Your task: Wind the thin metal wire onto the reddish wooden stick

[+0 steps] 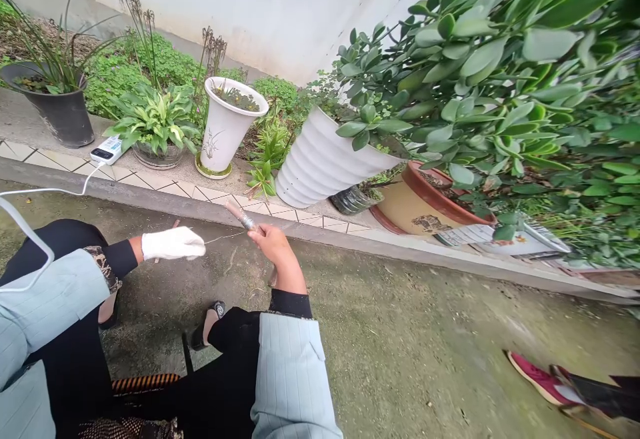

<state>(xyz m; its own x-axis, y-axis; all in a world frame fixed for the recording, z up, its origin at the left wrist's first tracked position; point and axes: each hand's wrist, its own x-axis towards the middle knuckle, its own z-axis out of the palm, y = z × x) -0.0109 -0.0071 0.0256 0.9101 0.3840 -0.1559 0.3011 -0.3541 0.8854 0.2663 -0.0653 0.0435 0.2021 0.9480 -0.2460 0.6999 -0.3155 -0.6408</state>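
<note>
One stick is grasped by fingers of right hand; one thin strand is held by those of gloved left hand.

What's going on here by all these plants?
A person's bare right hand holds a rod. Their white-gloved left hand grasps a thin strand, which runs across to the rod. Potted plants line the tiled ledge in front; another person's red shoe shows at far right.
</note>
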